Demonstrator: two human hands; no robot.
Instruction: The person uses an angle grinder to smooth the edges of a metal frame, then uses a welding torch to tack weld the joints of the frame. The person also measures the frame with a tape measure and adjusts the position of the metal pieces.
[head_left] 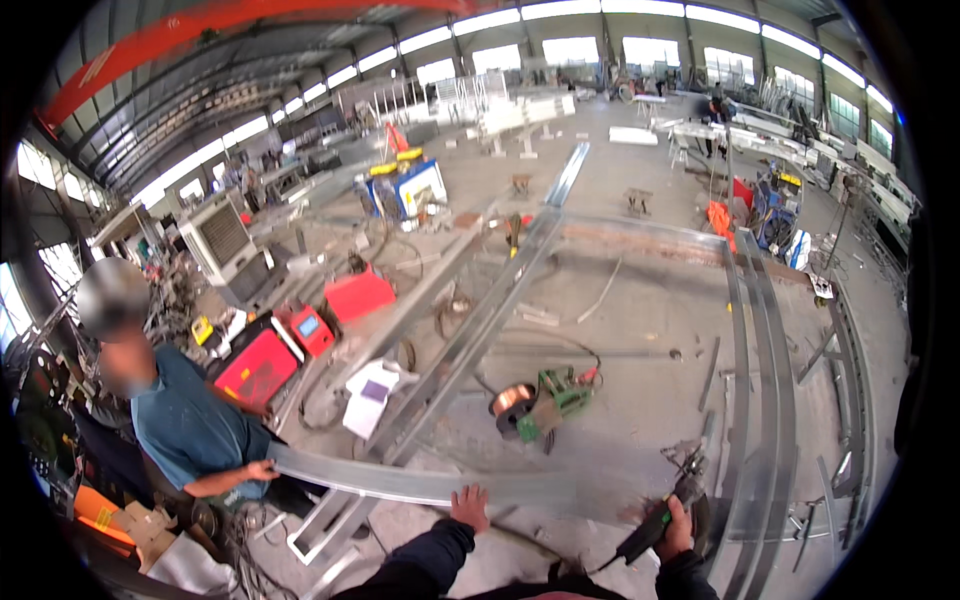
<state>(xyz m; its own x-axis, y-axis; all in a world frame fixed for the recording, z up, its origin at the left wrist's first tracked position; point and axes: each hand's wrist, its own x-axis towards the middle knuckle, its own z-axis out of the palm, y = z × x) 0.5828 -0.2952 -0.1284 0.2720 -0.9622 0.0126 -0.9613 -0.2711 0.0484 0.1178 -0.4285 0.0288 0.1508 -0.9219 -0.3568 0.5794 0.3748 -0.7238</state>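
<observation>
Beam of gray metal [400, 482] lies across the front with the left hand [469, 508] spread on its near edge (a person in a blue shirt [200, 420] holds its left end), while the right hand [677, 530], well apart, grips a dark tool [646, 534].

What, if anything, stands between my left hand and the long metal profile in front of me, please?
Nothing visible does: the left hand has its fingers over the near edge of the metal profile. The co-worker's hand is away at its left end; your right hand, gripping a power tool, is off to the right.
</observation>
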